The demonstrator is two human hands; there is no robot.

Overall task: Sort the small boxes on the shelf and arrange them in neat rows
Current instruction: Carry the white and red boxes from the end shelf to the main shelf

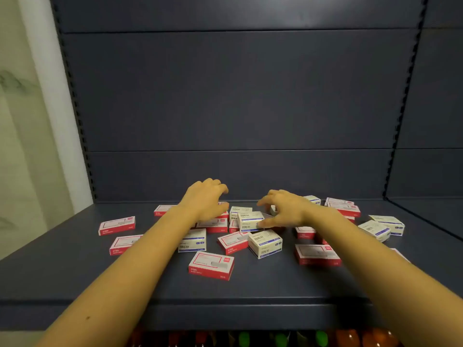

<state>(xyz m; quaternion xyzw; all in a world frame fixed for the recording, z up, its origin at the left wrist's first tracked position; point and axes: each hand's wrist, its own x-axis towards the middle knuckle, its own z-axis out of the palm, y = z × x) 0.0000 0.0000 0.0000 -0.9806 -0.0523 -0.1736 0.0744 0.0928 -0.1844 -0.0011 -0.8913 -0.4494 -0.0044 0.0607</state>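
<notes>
Nothing looks sorted yet: the red boxes (117,225) and cream boxes (265,243) lie mixed and skewed across the shelf (62,276), no row begun. From nine o'clock inward, the left side is bare, good room for a row. The left hand (206,201) hovers spread, fingers curled, over the pile at twelve o'clock. The right hand (284,211), also spread, touches a cream box with its thumb. At six o'clock the front edge stays clear.
</notes>
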